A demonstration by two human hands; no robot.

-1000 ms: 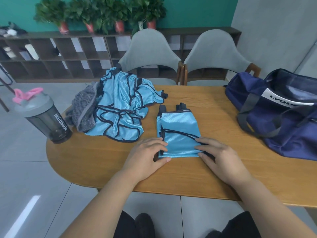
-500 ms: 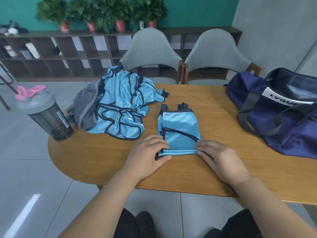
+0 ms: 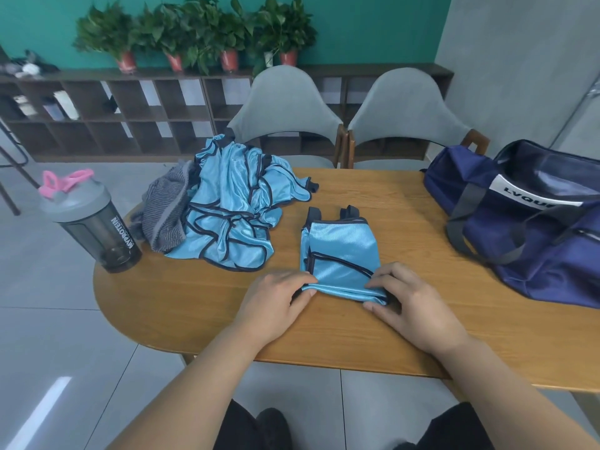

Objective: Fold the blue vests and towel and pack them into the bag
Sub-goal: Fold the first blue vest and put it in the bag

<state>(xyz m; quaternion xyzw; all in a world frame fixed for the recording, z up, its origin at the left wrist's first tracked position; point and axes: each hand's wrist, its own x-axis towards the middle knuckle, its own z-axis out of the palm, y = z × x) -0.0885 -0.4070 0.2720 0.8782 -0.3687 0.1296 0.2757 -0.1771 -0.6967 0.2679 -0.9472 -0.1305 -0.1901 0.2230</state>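
Note:
A partly folded blue vest (image 3: 341,251) lies on the wooden table (image 3: 201,303) in front of me. My left hand (image 3: 276,303) pinches its near left corner and my right hand (image 3: 412,306) pinches its near right corner, with the near edge lifted slightly off the table. A heap of unfolded blue vests (image 3: 237,206) lies at the back left, and a grey striped towel (image 3: 165,209) is bunched against its left side. The navy bag (image 3: 532,222) stands open on the right of the table.
A grey shaker bottle with a pink loop (image 3: 91,222) stands at the table's left edge. Two grey chairs (image 3: 285,112) are pushed in at the far side. Behind them runs a low shelf unit with potted plants (image 3: 194,37).
Both hands have closed on the vest's near corners and raised its near edge a little. The heap, towel, bottle and bag have not moved.

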